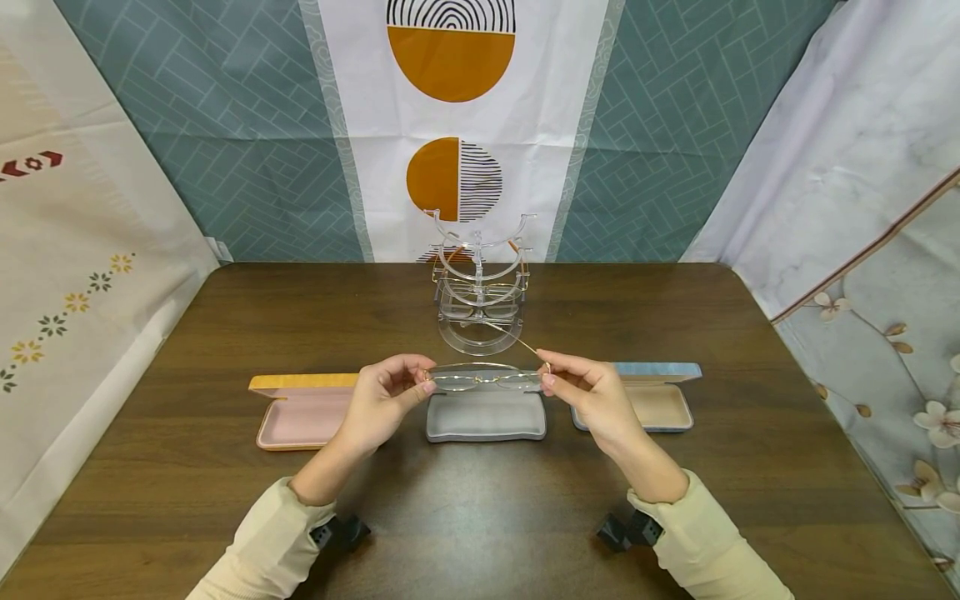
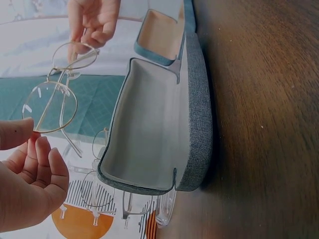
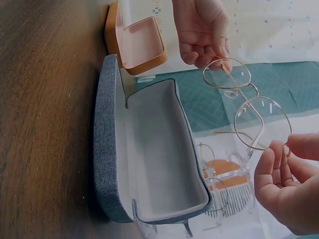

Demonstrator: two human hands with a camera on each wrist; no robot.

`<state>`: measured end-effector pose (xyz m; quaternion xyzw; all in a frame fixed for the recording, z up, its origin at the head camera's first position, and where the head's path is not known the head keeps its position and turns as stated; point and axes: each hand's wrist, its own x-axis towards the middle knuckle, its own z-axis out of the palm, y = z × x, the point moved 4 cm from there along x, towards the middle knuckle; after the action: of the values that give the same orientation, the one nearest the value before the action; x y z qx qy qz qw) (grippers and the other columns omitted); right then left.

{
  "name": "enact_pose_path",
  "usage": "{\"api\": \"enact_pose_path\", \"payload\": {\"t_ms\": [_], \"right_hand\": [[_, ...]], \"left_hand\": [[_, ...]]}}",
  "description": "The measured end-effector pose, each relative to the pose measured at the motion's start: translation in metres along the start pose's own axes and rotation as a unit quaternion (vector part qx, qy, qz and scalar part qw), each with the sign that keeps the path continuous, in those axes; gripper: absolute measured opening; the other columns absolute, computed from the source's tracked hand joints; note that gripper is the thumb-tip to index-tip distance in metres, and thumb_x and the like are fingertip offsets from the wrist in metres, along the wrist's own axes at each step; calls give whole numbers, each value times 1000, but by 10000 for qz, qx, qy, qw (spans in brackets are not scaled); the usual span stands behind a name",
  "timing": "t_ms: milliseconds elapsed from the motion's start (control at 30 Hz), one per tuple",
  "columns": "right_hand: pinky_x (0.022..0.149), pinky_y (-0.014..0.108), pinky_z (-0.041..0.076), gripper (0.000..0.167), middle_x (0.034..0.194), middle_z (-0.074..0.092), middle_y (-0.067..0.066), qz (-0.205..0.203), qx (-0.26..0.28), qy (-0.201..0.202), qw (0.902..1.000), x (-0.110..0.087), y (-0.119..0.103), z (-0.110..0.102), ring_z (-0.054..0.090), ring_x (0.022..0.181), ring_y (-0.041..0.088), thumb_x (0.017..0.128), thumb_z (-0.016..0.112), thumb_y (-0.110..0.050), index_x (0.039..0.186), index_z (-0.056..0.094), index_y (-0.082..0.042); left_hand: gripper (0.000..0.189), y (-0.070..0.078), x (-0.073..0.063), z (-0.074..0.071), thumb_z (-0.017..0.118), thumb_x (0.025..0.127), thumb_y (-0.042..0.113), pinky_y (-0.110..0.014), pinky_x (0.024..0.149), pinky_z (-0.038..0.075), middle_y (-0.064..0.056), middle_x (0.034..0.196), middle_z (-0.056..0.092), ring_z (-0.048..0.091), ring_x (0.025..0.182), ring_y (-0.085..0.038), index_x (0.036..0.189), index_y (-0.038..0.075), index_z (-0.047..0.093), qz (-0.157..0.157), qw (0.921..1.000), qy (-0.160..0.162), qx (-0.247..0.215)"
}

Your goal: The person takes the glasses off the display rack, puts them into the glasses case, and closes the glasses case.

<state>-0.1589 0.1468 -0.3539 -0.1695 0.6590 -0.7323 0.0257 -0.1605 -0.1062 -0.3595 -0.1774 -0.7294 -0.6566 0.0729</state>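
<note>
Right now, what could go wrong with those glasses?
The left hand and right hand pinch the gold wire-rimmed eyeglasses only at their ends; a slip could drop them onto the open gray glasses case. One temple sticks out toward the clear tiered display stand and might snag. The left thumb sits beside a lens, so smudging seems possible.

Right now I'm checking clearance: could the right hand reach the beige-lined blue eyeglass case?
Probably yes: the blue eyeglass case lies open close by, though the right hand pinches gold-rimmed eyeglasses.

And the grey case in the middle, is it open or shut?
Open: the grey case has its lid raised, and pale lining shows in both wrist views.
</note>
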Motion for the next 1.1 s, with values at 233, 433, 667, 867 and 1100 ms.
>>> {"api": "enact_pose_path", "payload": {"t_ms": [233,433,667,867,1100], "right_hand": [[70,22,51,35,91,63,-1,-111,-44,-157,9998,0,0,1,59,76,8,86,55,6,118,47,20],[72,23,51,35,93,61,1,-66,-291,-217,9993,1,-1,2,59,78,11,87,56,4,117,48,19],[72,24,51,32,93,59,3,18,-537,-264,9982,0,-2,2,59,78,14,87,56,3,115,51,17],[70,23,50,28,89,59,3,-159,-585,-415,9973,1,-2,4,59,75,16,87,55,4,111,53,18],[69,25,51,25,90,61,-4,-266,-731,-576,9953,1,-2,3,59,75,13,89,53,2,109,55,18]], "left_hand": [[17,1,0,0,64,76,-13,-16,59,45,-8,72,54,51,67,-8,93,-14,61,-14,10000,13,12],[17,0,-1,-1,64,76,-13,-16,58,44,-9,72,54,51,67,-8,93,-14,61,-32,10000,14,89],[17,0,0,-2,64,77,-12,-17,57,44,-9,72,54,51,67,-8,94,-13,62,-11,9999,5,133],[18,2,0,-3,64,78,-11,-17,59,45,-9,72,55,52,67,-8,95,-14,62,-27,10000,-8,88],[14,2,0,-3,63,79,-9,-17,58,45,-5,71,55,51,65,-8,93,-13,63,-156,9998,110,62]]}}
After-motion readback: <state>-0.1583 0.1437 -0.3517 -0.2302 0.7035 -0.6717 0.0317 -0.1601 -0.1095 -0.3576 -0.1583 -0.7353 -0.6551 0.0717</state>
